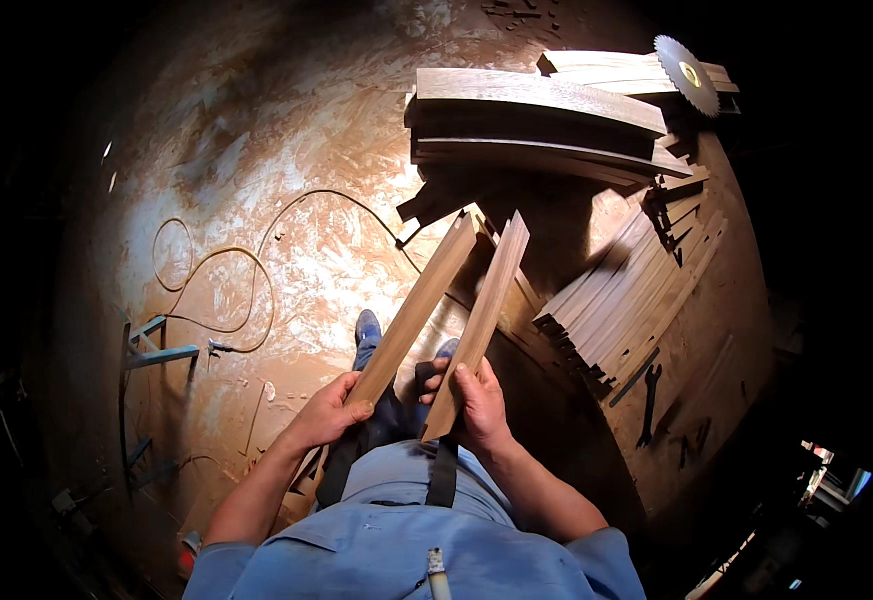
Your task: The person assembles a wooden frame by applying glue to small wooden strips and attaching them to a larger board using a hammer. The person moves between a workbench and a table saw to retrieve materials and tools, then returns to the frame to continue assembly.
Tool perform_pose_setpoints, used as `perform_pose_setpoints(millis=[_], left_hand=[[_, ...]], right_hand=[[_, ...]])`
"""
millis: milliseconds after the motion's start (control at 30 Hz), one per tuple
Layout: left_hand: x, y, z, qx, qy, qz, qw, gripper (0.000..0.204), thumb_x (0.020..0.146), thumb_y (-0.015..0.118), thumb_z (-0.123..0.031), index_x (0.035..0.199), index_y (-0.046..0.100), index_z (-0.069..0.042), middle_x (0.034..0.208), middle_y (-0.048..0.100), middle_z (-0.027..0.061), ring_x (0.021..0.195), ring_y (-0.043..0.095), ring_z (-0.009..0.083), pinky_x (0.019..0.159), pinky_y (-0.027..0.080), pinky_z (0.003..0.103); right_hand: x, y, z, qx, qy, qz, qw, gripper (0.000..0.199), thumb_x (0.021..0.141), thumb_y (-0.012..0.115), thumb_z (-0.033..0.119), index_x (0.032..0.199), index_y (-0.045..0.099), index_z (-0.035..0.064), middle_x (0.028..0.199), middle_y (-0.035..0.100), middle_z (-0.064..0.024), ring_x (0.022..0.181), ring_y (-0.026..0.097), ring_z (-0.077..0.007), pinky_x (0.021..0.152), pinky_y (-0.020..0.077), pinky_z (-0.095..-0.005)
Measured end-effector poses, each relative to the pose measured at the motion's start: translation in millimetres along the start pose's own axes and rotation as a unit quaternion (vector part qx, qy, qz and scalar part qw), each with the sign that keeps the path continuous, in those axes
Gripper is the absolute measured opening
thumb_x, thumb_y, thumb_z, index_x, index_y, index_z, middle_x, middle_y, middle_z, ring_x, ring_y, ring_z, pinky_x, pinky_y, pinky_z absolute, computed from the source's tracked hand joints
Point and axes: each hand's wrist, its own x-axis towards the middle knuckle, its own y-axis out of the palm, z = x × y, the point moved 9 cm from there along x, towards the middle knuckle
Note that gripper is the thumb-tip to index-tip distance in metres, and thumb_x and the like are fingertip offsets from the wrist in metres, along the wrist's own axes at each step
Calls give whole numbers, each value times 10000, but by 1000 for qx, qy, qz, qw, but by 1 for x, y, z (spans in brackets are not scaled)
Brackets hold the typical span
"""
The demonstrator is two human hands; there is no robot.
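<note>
My left hand (329,411) is closed around the near end of a long wooden strip (416,300), its thumb on top. Another wooden strip (481,320), cut at a slant at its ends, lies in the grip of my right hand (478,400), close to its near end. Both strips point away from me, tilted to the right and apart from each other. Their far ends reach toward the stacked boards (541,95); whether they touch anything there I cannot tell.
To the right, a row of wooden strips (626,290) lies beside a wrench (649,405). A round saw blade (687,76) leans on boards at the far right. On the left, a hose (274,240) loops over the floor near a blue metal stand (161,355).
</note>
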Motion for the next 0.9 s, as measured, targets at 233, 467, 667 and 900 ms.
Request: perform_pose_setpoints(millis=[233, 467, 667, 900], left_hand=[[124, 59, -32, 89, 50, 79, 992, 458, 958, 609, -154, 1374, 479, -12, 949, 584, -28, 746, 502, 48, 639, 414, 205], [246, 117, -77, 77, 28, 73, 994, 480, 891, 721, -385, 1121, 595, 16, 797, 603, 24, 651, 533, 110, 609, 478, 268], [225, 102, -45, -134, -25, -74, 988, 627, 944, 633, -442, 1288, 473, 57, 1218, 584, 216, 1030, 658, 343, 849, 586, 418], [217, 175, -14, -96, -39, 19, 994, 511, 925, 682, -383, 1266, 549, -26, 1194, 625, 80, 1028, 619, 168, 844, 538, 340]], right_hand=[[-47, -102, 52, 27, -165, -157, 973, 177, 1037, 465, 166, 1168, 457, 47, 1049, 598, -110, 815, 648, -186, 692, 613, -386], [-104, -175, 67, 58, -224, -230, 945, 181, 1050, 426, 176, 1187, 433, 59, 1067, 591, -109, 818, 629, -185, 690, 592, -384], [-114, -203, 55, 101, -205, -234, 945, 217, 1034, 440, 139, 1226, 425, 39, 1065, 591, -119, 809, 630, -183, 680, 596, -360], [-105, -211, 64, 87, -192, -213, 954, 208, 1037, 456, 165, 1197, 443, 32, 1058, 596, -121, 802, 631, -181, 674, 595, -353]])
